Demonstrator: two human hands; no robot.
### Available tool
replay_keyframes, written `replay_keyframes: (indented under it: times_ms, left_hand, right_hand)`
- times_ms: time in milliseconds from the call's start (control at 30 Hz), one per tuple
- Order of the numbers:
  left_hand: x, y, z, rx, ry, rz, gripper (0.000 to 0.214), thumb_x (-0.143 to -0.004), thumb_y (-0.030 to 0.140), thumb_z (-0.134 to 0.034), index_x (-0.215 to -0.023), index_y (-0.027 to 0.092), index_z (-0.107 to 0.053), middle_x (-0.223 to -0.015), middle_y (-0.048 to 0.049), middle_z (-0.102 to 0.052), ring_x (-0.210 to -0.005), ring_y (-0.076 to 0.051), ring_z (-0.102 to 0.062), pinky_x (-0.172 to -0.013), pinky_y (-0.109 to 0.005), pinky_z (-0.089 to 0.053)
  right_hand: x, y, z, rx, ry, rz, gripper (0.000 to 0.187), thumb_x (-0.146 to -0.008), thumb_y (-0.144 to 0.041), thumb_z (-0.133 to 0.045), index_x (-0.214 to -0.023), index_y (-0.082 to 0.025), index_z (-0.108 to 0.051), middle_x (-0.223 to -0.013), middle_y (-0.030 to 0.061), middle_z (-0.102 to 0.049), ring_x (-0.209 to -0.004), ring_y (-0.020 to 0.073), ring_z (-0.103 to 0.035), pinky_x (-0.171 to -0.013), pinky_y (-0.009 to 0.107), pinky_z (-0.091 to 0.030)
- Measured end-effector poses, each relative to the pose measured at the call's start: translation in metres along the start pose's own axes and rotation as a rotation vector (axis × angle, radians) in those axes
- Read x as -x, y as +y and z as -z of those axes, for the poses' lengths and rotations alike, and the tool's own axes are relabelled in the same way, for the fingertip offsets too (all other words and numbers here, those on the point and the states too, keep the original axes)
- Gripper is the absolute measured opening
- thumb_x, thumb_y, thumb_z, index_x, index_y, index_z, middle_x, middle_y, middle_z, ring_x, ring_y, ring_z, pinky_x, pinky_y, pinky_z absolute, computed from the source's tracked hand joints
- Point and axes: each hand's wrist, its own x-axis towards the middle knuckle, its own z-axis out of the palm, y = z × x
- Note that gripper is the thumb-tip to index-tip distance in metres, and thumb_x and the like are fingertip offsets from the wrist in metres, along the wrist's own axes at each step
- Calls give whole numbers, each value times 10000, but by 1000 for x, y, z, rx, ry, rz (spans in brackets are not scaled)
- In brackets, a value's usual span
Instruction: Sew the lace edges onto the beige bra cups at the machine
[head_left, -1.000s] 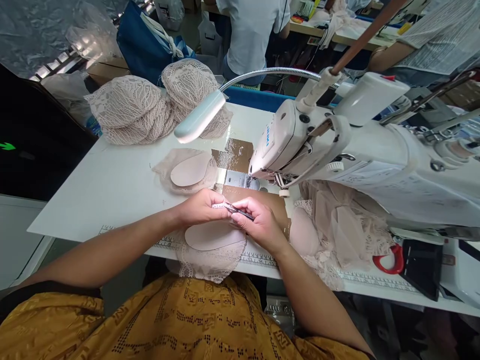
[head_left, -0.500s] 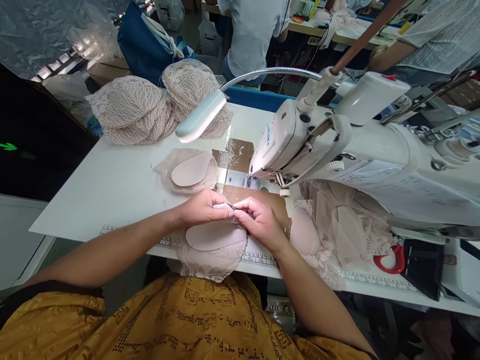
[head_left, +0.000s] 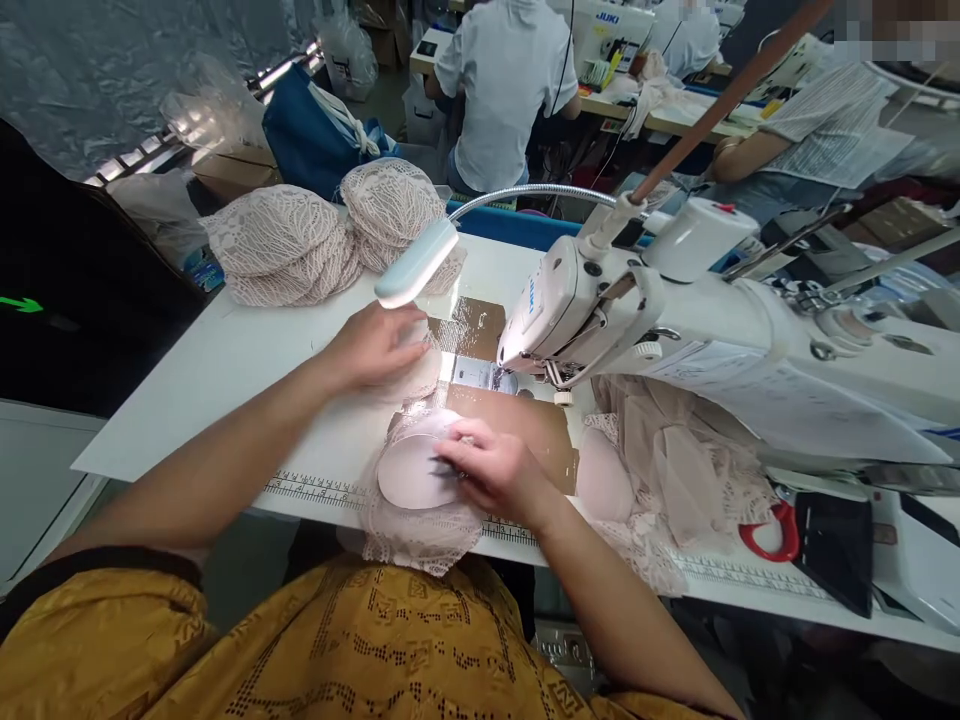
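My left hand (head_left: 375, 347) lies with fingers spread flat on a beige lace-and-pad piece (head_left: 417, 376) on the white table (head_left: 225, 370), just left of the sewing machine's needle plate (head_left: 472, 372). My right hand (head_left: 491, 470) is closed on small dark thread snips and rests on a second beige pad (head_left: 405, 475), which lies on lace (head_left: 420, 530) hanging over the table's front edge. The snips' tips show at the fingertips over the pad.
A white sewing machine (head_left: 675, 320) fills the right side, its gooseneck lamp (head_left: 416, 263) over the work. Stacked lace cups (head_left: 300, 240) sit at the back left. More lace pieces (head_left: 660, 450) and red-handled scissors (head_left: 772, 530) lie right. Other people work at tables behind.
My left hand left the piece held between both hands and reached forward onto the far pad. My right hand lowered with the snips onto the near pad. The camera tilted up slightly.
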Motion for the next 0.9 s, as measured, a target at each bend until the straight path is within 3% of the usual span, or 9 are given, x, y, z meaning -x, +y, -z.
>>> replay_keyframes:
  times_ms: [67,167,267,400,533,667,800,900]
  left_hand:
    - [-17,-13,-6,-21,-58,114,543,-692,359,-679,-1193,160,-616,-1197,-118,-617,-1102,-318,-550,-896,-354,-421]
    - [-26,-23,-13,70,-166,234,387,-653,313,-681,-1003,148,-660,-943,-87,-674,-888,-278,-620,-732,-314,-447]
    - [-16,-24,-17,197,-250,232,238,-713,377,-654,-779,149,-635,-707,-39,-633,-636,-200,-604,-548,-268,-403]
    - [2,-21,-16,631,-362,289,311,-762,446,-662,-790,138,-628,-693,-41,-632,-582,-165,-591,-499,-252,-407]
    - [7,-18,-15,852,-441,311,311,-743,417,-723,-837,128,-660,-752,-57,-667,-628,-165,-620,-541,-259,-465]
    - [9,-17,-16,944,-510,218,269,-744,379,-744,-809,133,-659,-750,-40,-651,-659,-144,-611,-587,-246,-478]
    - [11,-11,-14,954,-552,113,248,-756,355,-731,-724,135,-620,-666,6,-557,-598,-98,-519,-544,-209,-402]
    - [12,-4,-14,912,-560,31,301,-748,353,-722,-621,136,-557,-608,30,-485,-555,-78,-437,-513,-205,-335]
  right_hand:
    - [-3,-2,-2,116,-138,62,264,-769,-131,-538,-967,-255,-660,-1056,38,-653,-722,143,-579,-624,251,-421]
    - [-2,-1,9,255,-213,-17,197,-684,-54,-533,-761,-215,-618,-1001,48,-660,-732,157,-573,-584,260,-363]
    - [7,0,31,352,-246,-191,206,-635,-8,-515,-681,-201,-568,-915,66,-652,-746,177,-572,-585,269,-349]
    - [23,2,57,349,-277,-368,224,-614,14,-474,-645,-198,-538,-817,41,-629,-708,162,-557,-586,262,-346]
    - [26,-1,65,198,-147,-469,181,-729,-56,-481,-729,-202,-589,-779,27,-643,-710,172,-571,-627,273,-390]
    - [12,-4,53,-115,90,-519,168,-876,-279,-526,-970,-217,-651,-1015,63,-697,-939,222,-630,-800,338,-472]
    - [-18,0,35,-405,184,-539,352,-827,-387,-621,-1131,-212,-621,-1177,94,-661,-1098,240,-603,-949,405,-458]
    - [-42,2,24,-484,222,-480,406,-759,-393,-693,-1109,-201,-617,-1122,86,-662,-1041,229,-609,-927,387,-468]
